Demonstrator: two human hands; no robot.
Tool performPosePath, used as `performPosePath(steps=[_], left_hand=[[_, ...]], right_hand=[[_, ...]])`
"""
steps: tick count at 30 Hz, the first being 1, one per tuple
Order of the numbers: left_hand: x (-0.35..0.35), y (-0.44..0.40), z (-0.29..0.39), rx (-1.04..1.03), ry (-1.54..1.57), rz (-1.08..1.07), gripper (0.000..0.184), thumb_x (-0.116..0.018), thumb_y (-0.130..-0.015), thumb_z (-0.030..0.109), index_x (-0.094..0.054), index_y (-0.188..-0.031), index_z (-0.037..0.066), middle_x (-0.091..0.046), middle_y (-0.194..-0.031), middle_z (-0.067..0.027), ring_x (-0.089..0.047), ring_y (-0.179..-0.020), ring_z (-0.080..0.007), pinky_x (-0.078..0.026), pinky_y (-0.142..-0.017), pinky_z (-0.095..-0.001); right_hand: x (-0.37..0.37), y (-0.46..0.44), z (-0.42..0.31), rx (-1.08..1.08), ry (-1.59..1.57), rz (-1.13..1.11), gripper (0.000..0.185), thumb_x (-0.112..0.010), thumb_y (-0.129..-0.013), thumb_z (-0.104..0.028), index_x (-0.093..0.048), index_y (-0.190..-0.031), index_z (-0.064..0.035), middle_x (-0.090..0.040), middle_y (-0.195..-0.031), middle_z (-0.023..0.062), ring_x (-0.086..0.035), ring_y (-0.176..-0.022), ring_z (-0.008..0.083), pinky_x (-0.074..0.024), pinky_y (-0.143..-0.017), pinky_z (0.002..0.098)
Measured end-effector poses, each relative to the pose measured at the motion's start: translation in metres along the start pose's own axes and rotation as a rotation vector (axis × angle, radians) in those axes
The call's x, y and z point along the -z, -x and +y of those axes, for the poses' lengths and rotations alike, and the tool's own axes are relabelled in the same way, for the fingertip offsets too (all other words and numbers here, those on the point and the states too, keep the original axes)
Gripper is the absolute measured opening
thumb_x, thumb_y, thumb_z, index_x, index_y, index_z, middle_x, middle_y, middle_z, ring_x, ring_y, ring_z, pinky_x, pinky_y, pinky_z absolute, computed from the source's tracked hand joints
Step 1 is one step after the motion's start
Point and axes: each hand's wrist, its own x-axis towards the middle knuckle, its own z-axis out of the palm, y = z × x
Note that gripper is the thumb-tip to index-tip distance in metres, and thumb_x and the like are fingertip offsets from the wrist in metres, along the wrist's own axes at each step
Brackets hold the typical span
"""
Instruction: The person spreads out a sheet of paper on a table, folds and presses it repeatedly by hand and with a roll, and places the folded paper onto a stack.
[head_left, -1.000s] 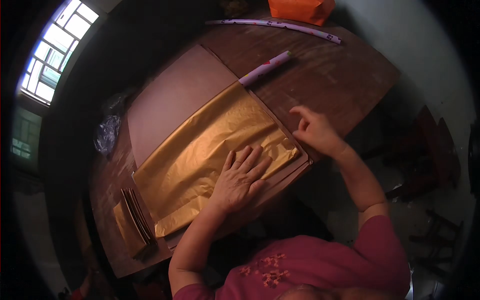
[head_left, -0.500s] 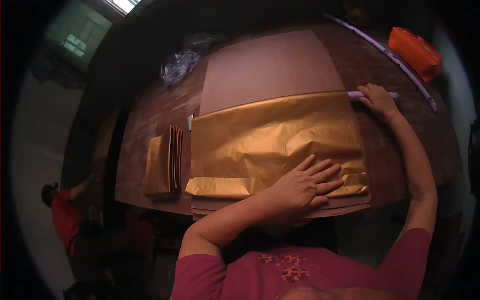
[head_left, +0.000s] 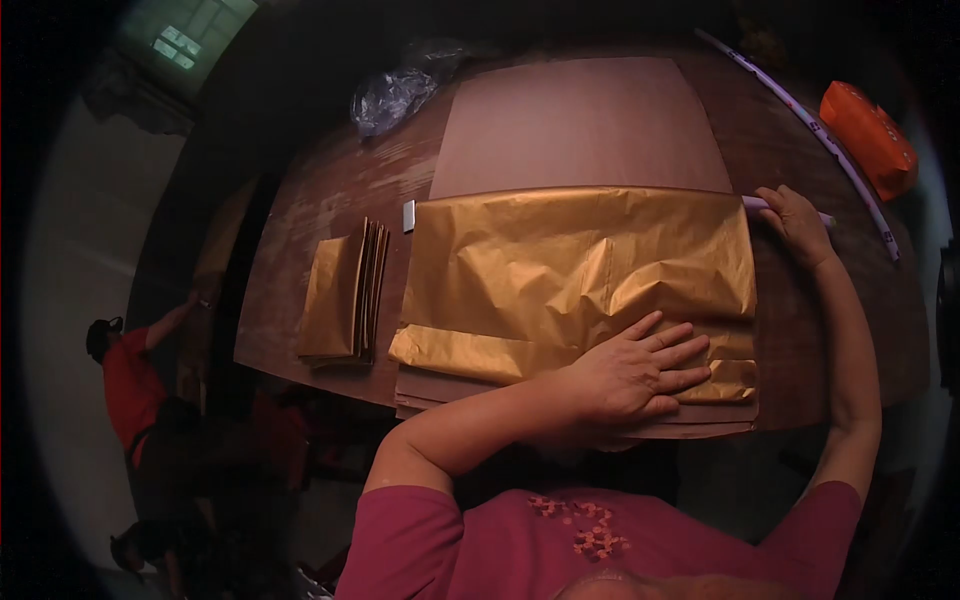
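A wrinkled gold sheet (head_left: 560, 260) lies over large brown boards (head_left: 590, 120), its near edge folded over in a strip. My left hand (head_left: 640, 372) rests flat on its lower right part, fingers spread. My right hand (head_left: 795, 222) is closed round a purple patterned roll (head_left: 757, 203), part of which shows at the right edge of the gold sheet. The roll's other end pokes out past my fingers. Left of the sheet stands a bundle of folded gold pieces (head_left: 335, 295).
A long, thin purple roll (head_left: 810, 120) and an orange bag (head_left: 868, 140) lie at the right. Clear crumpled plastic (head_left: 392, 100) is at the back left, a small pale object (head_left: 409, 215) beside the sheet. A person in red (head_left: 130, 385) is at far left.
My right hand was in the air right of the boards and now holds the purple roll. My left hand has stayed on the gold sheet. The camera view has turned.
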Motion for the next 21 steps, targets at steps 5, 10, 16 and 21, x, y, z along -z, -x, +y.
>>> performPosePath(steps=[5, 10, 16, 21], left_hand=[[0.003, 0.002, 0.000, -0.024, -0.010, 0.025, 0.054, -0.045, -0.100, 0.040, -0.043, -0.148, 0.016, -0.030, -0.159, -0.0142, -0.024, -0.148, -0.0332, -0.012, -0.121, -0.0525], [0.003, -0.002, 0.003, 0.001, -0.099, -0.005, 0.055, -0.049, -0.098, 0.039, -0.044, -0.148, 0.017, -0.032, -0.159, -0.0126, -0.025, -0.148, -0.0323, -0.013, -0.121, -0.0523], [-0.001, -0.001, 0.007, 0.009, -0.194, -0.013, 0.053, -0.042, -0.101, 0.041, -0.040, -0.151, 0.021, -0.030, -0.159, -0.0120, -0.025, -0.148, -0.0317, -0.011, -0.122, -0.0501], [-0.002, 0.000, 0.006, -0.008, -0.213, -0.005, 0.054, -0.041, -0.101, 0.041, -0.040, -0.151, 0.021, -0.029, -0.160, -0.0118, -0.023, -0.149, -0.0313, -0.011, -0.122, -0.0501]], right_hand=[[0.029, 0.072, 0.060, -0.044, 0.012, 0.000, 0.039, -0.060, -0.093, -0.024, -0.057, -0.127, -0.0073, -0.059, -0.101, 0.0157, -0.057, -0.097, 0.0362, -0.0450, -0.086, 0.0448], [0.097, 0.174, 0.079, -0.194, 0.148, -0.078, 0.041, -0.060, -0.093, -0.026, -0.057, -0.129, -0.0064, -0.061, -0.102, 0.0153, -0.056, -0.097, 0.0357, -0.0444, -0.087, 0.0441], [0.165, 0.295, 0.073, -0.383, 0.180, -0.066, 0.037, -0.065, -0.091, -0.023, -0.061, -0.124, -0.0086, -0.062, -0.099, 0.0135, -0.058, -0.096, 0.0341, -0.0453, -0.086, 0.0422], [0.215, 0.382, 0.063, -0.421, 0.209, 0.136, 0.034, -0.071, -0.086, -0.021, -0.064, -0.117, -0.0069, -0.063, -0.098, 0.0126, -0.059, -0.094, 0.0326, -0.0462, -0.084, 0.0410]])
